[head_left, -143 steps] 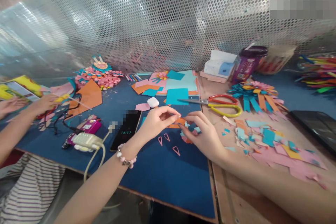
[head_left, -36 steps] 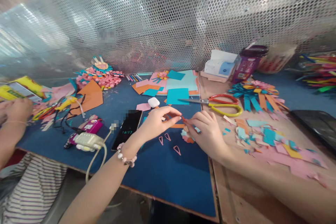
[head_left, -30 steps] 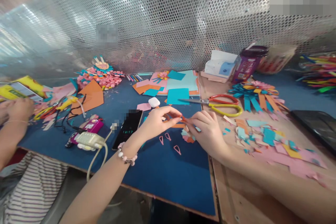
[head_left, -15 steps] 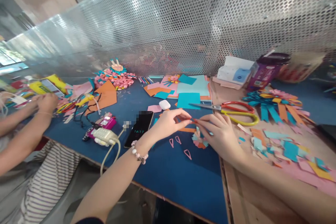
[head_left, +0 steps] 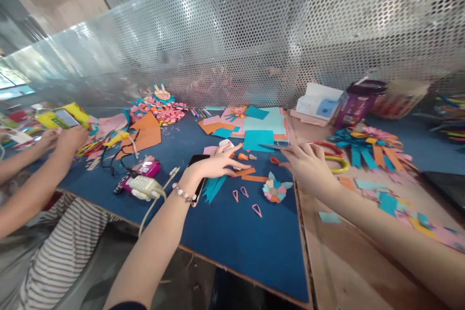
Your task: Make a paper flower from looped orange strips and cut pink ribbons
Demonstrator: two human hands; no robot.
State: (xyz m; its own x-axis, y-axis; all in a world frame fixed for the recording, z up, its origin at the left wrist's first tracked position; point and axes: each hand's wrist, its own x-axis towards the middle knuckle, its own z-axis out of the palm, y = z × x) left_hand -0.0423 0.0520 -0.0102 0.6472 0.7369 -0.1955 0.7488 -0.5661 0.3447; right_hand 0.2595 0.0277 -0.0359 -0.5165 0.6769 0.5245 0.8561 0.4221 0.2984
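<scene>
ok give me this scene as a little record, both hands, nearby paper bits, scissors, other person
left hand: fingers spread, beside orange strips
right hand: orange paper loop at its fingertips, grip unclear
nearby paper: multicoloured rosette, three pink loops
scissors: partly hidden behind the right hand
other person: hands at far left, near yellow packet

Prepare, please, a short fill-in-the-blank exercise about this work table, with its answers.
1. A beaded bracelet circles the person's ____ wrist.
2. Partly hidden by the right hand, the scissors have red and ____ handles.
3. The pink paper loops on the blue tabletop number ____.
4. The co-worker's trousers have a ____ pattern.

Missing words: left; yellow; three; striped.
</scene>
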